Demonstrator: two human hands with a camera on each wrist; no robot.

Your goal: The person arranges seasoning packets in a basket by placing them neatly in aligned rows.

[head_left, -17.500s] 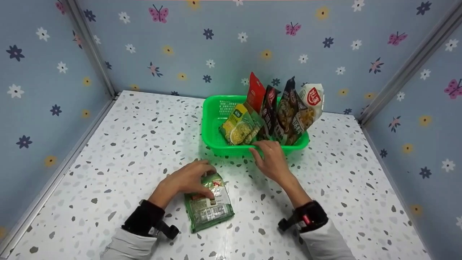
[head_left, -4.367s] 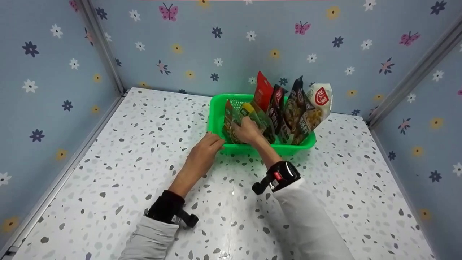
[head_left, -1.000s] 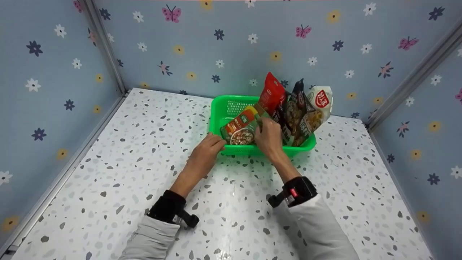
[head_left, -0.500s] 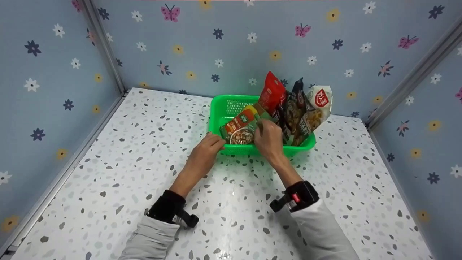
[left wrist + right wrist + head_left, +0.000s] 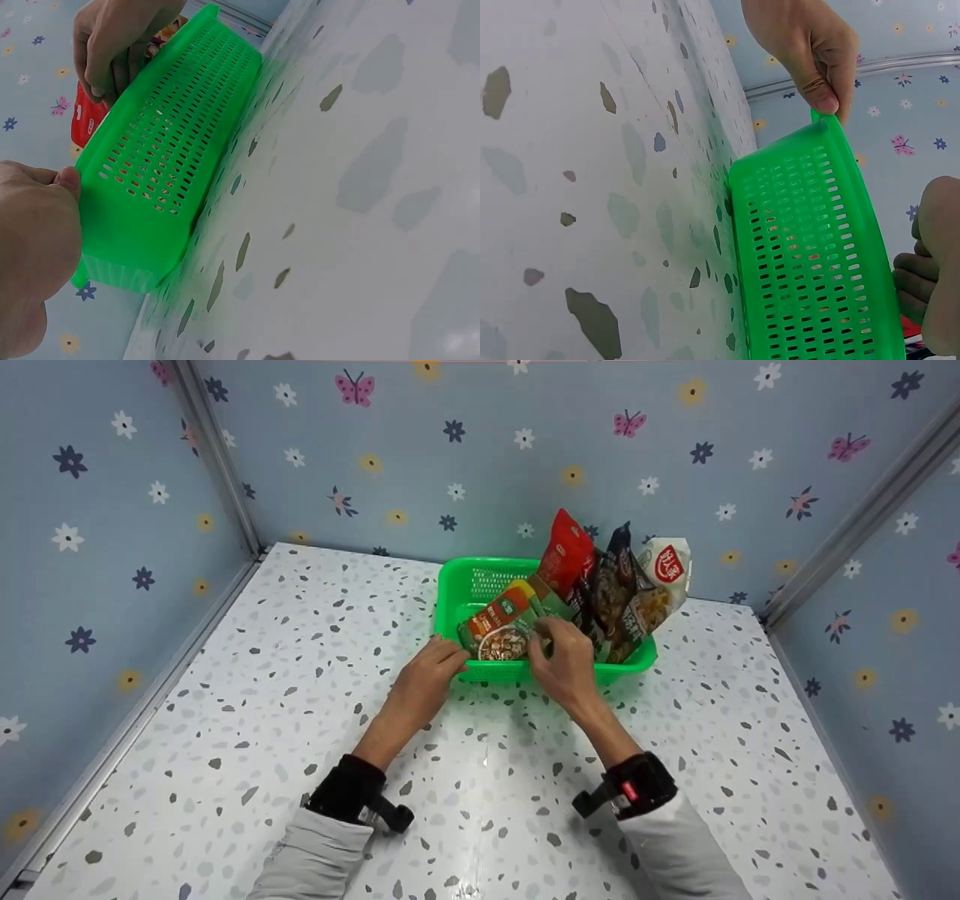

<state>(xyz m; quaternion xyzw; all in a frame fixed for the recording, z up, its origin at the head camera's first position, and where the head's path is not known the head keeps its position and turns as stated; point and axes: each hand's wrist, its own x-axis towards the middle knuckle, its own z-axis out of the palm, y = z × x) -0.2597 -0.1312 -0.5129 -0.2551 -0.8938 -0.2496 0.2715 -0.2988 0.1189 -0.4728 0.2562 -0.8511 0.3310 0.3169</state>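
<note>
A green plastic basket stands at the back of the table, several food pouches in it. My left hand pinches its rim at the front left corner, thumb outside, as the left wrist view shows. Over the front rim, my right hand reaches into the basket, fingers loosely bent with a gap to the thumb. Just left of it leans an orange-and-green pouch with a bowl printed on it. Behind that pouch show a yellow pouch's edge and a green pouch, partly hidden by the right hand.
Upright in the basket's right half stand a red pouch, a dark pouch and a white-topped pouch. Flower-patterned walls enclose the speckled table at the back and both sides.
The green pouch seen earlier on the table is gone from there. The orange-and-green pouch now leans right. In the last half second my right hand has loosened from a green pouch and drawn slightly back.
</note>
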